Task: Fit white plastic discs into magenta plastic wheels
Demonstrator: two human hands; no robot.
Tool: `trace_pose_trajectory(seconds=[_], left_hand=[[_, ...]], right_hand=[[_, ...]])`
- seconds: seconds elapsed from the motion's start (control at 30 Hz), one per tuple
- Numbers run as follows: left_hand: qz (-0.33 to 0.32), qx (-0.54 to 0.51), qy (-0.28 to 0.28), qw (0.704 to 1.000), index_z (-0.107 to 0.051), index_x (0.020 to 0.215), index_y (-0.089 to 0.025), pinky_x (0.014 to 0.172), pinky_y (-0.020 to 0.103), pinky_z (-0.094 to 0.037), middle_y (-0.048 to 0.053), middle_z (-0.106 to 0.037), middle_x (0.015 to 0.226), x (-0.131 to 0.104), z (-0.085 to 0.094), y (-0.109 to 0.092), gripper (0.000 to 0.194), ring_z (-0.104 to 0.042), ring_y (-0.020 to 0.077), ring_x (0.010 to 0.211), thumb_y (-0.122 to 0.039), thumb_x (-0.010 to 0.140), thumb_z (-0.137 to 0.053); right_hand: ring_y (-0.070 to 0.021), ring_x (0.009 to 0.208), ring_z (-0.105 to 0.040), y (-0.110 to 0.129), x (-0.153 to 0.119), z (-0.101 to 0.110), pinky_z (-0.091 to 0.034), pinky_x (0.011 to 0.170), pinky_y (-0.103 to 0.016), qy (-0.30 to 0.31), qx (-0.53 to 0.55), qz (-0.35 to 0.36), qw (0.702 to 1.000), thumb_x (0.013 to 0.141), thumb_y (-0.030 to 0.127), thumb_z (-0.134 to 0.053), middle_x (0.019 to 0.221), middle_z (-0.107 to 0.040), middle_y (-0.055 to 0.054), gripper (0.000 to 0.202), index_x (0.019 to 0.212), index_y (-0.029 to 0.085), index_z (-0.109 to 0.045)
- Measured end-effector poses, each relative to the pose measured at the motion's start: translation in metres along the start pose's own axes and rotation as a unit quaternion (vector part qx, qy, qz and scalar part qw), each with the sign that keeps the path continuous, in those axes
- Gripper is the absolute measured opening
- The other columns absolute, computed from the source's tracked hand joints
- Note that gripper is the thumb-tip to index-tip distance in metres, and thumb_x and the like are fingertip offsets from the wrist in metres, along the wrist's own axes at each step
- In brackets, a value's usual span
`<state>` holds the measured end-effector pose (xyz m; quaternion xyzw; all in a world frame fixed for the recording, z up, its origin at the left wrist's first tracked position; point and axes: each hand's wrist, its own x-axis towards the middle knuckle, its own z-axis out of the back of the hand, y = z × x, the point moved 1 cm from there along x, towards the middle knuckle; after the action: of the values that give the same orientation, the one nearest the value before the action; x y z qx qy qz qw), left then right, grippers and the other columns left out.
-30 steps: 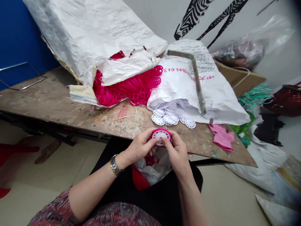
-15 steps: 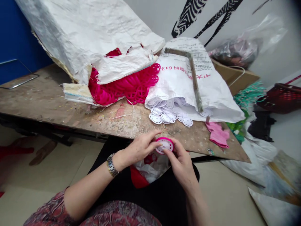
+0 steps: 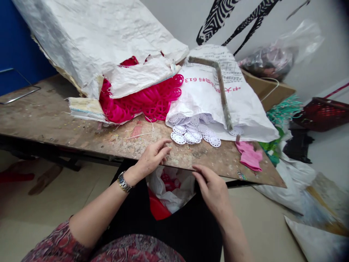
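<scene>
**Bench lot: discs, rings and two empty-looking hands**

Left hand (image 3: 152, 156): over the near edge of the table (image 3: 54, 112), fingers loosely bent and spread, nothing seen in them; their undersides are hidden. It is the hand nearer the discs.

Right hand (image 3: 211, 187): at the near edge, thumb and forefinger slightly parted, nothing between them; the other fingers are partly hidden.

Discs (image 3: 178, 138), white, slotted: a loose heap at the mouth of the right sack (image 3: 201, 94), just beyond the hands. The sack lies flat, mouth facing near, apparently so that they spill within easy reach.

Rings (image 3: 144, 102), pink: a tangled mass at the torn mouth of the left sack (image 3: 95, 40), left of the discs. This mouth also faces near, likely for the same reason.

Bar (image 3: 222, 91), bent: across the top of the right sack, perhaps as a weight to keep it from shifting.

Bag (image 3: 174, 203), white: between the knees, below the near edge, red-pink pieces (image 3: 171, 183) inside. Its spot directly under the hands seems chosen for catching what they release.

Glove-like cloth (image 3: 251, 158), pink: near right corner, apparently set aside from the discs.
</scene>
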<state>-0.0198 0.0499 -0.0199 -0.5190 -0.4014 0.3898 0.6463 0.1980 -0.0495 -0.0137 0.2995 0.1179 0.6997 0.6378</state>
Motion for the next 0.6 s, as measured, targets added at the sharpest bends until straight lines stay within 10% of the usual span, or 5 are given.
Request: trace_pose_trajectory(seconds=[0.23,0.6], left_hand=[[0.006,-0.023,0.01,1.0,-0.057,0.119,-0.018,0.046,0.017,-0.046,0.001,-0.062,0.079,0.009,-0.007,0.002,0.034,-0.059,0.0085,0.055,-0.038,0.093,-0.049],[0.008,-0.038,0.007,0.999,-0.059,0.117,-0.018,0.048,0.017,-0.046,0.001,-0.061,0.079,0.005,-0.006,0.006,0.03,-0.058,0.009,0.058,-0.033,0.092,-0.049]], right_hand=[[-0.0247,0.094,-0.067,-0.002,0.086,0.014,-0.049,0.082,-0.033,-0.091,-0.121,0.03,0.988,0.092,0.028,-0.055,0.102,-0.073,-0.009,0.02,0.103,0.018,-0.069],[-0.0242,0.087,-0.061,-0.014,0.18,-0.018,-0.037,0.062,-0.03,-0.009,-0.386,0.043,0.921,0.091,0.028,-0.055,0.099,-0.067,-0.012,0.019,0.095,0.018,-0.071]])
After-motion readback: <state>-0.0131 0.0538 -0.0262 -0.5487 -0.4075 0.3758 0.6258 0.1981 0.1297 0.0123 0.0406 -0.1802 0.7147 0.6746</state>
